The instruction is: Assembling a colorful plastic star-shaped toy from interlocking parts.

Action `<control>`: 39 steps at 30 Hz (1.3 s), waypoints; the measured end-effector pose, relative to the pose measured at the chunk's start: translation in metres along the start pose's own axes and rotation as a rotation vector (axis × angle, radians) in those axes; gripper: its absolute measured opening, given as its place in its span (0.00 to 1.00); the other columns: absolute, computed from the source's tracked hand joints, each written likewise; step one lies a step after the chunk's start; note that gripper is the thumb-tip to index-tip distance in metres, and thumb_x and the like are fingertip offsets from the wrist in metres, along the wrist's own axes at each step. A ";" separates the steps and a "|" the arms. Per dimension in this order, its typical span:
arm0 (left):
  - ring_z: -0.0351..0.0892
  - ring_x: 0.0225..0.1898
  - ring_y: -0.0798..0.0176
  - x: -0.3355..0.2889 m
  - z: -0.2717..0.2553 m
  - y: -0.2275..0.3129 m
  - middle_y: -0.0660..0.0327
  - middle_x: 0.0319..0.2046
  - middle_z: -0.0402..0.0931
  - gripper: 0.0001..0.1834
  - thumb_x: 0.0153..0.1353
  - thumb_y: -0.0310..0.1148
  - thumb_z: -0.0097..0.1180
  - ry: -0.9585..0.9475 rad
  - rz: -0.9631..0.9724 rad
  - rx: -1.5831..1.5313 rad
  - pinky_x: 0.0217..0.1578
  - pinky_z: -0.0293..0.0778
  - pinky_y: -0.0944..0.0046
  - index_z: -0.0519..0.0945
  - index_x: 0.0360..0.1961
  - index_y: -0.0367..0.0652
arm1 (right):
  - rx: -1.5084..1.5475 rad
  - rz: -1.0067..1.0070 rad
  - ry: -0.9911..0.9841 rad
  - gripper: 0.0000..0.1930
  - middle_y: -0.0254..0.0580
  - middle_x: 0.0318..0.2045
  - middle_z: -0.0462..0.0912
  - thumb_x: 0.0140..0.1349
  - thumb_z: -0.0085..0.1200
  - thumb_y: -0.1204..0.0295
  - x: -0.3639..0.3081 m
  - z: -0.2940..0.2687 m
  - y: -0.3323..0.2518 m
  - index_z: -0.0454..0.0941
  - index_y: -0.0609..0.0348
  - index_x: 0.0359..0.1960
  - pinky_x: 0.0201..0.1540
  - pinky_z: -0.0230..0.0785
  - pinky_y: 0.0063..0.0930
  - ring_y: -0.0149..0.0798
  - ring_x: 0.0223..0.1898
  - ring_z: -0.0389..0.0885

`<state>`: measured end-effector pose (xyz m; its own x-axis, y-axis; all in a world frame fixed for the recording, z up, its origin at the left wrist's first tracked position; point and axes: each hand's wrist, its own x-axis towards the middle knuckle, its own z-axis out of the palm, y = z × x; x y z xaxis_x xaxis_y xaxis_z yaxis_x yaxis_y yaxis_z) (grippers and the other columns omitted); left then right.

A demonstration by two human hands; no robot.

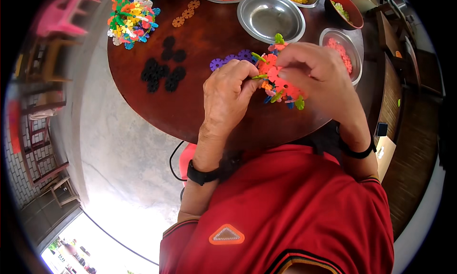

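Note:
Over the near side of the table, between my two hands, is a cluster of interlocking plastic snowflake discs point(284, 85), mostly coral with green, blue, orange and pink pieces. My left hand point(225, 95) pinches a green disc point(260, 76) at the cluster's left edge between thumb and fingers. Curled over the cluster's upper right, my right hand point(323, 76) has its thumb and fingers bent in against the coral discs; what its fingertips hold is hidden. Behind my left hand lie purple discs point(216, 64) on the tabletop.
Black discs point(154, 74) and orange discs point(184, 14) lie loose on the round brown table point(143, 102). A finished-looking multicoloured disc ball point(132, 19) stands at the far left. Metal bowls hold coral point(339, 52), orange and yellow discs; one metal bowl point(271, 17) is empty. A red bowl point(343, 9) stands far right.

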<state>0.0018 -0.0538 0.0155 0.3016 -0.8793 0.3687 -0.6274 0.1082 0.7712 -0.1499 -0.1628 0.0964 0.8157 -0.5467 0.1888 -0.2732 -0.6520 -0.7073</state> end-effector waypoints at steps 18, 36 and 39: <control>0.78 0.29 0.55 0.000 0.000 0.005 0.59 0.26 0.77 0.09 0.46 0.22 0.66 0.037 0.143 0.076 0.30 0.73 0.62 0.78 0.29 0.39 | -0.056 -0.021 0.063 0.06 0.47 0.17 0.74 0.50 0.54 0.79 0.001 0.018 0.011 0.68 0.61 0.28 0.26 0.67 0.40 0.52 0.22 0.77; 0.79 0.29 0.57 0.002 -0.018 0.005 0.58 0.28 0.76 0.11 0.47 0.25 0.67 -0.155 -0.081 0.000 0.29 0.73 0.63 0.78 0.32 0.41 | -0.134 -0.062 0.167 0.06 0.46 0.20 0.75 0.54 0.53 0.79 -0.005 0.029 0.009 0.68 0.59 0.29 0.27 0.68 0.41 0.52 0.24 0.77; 0.77 0.29 0.55 0.000 -0.019 -0.001 0.58 0.28 0.75 0.09 0.50 0.29 0.65 -0.246 -0.058 0.154 0.29 0.72 0.61 0.78 0.33 0.43 | -0.163 -0.100 0.165 0.06 0.45 0.20 0.76 0.54 0.54 0.79 -0.006 0.030 0.012 0.68 0.59 0.30 0.28 0.68 0.40 0.51 0.25 0.77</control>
<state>0.0157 -0.0447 0.0245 0.1689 -0.9701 0.1745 -0.7212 -0.0010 0.6927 -0.1430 -0.1516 0.0659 0.7521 -0.5451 0.3704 -0.2849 -0.7757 -0.5631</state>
